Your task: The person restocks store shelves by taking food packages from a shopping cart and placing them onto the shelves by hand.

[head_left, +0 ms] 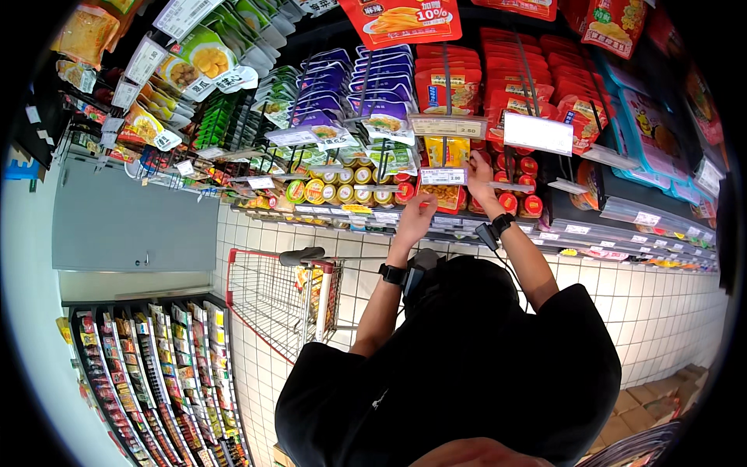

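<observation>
My right hand point(480, 178) is at the right edge of a yellow snack packet point(446, 151) hanging on a rack hook, its bent fingers closed at that edge. A small price tag point(443, 177) hangs in front of the packet and covers part of it. Lower and to the left, my left hand point(416, 218) is raised with its fingers curled together. It is beside a red-and-orange packet point(450, 198) below the tag. I cannot make out anything between the left fingers.
Purple packets point(387, 89) and red packets point(447, 82) hang in rows above my hands. Small round jars point(345, 192) stand left of them, red-lidded jars point(507, 203) right. A wire shopping cart point(268, 284) stands behind on the left, near another stocked shelf point(159, 366) and a grey door point(132, 218).
</observation>
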The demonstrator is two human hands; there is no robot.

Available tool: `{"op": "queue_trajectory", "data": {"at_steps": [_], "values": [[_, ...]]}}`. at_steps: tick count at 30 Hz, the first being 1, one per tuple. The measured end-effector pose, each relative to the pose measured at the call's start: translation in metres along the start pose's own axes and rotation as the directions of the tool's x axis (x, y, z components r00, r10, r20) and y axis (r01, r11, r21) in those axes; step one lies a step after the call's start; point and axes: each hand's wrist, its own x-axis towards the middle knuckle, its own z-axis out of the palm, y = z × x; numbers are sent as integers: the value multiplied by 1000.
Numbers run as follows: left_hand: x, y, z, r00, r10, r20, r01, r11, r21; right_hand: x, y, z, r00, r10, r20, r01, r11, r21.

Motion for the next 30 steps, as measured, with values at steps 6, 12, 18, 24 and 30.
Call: {"op": "queue_trajectory", "data": {"at_steps": [6, 12, 18, 24, 30], "values": [[-13, 21, -5, 998, -43, 37, 45, 998, -53, 13, 13, 7, 997, -20, -70, 20, 1000, -6], [-18, -5, 2, 992, -103, 74, 110, 989, -94, -8, 51, -3, 996, -75, -42, 80, 989, 126], [-34, -2, -5, 998, -67, -15, 63, 982, -176, -80, 55, -40, 975, 12, 224, -53, 983, 178], [-53, 17, -8, 999, -22, 42, 24, 998, -53, -149, 1, -104, 891, 221, 396, -397, 801, 447], [-89, 28, -24, 976, 7, 220, 12, 997, -82, -183, -48, -104, 916, 172, 363, -350, 784, 513]]}}
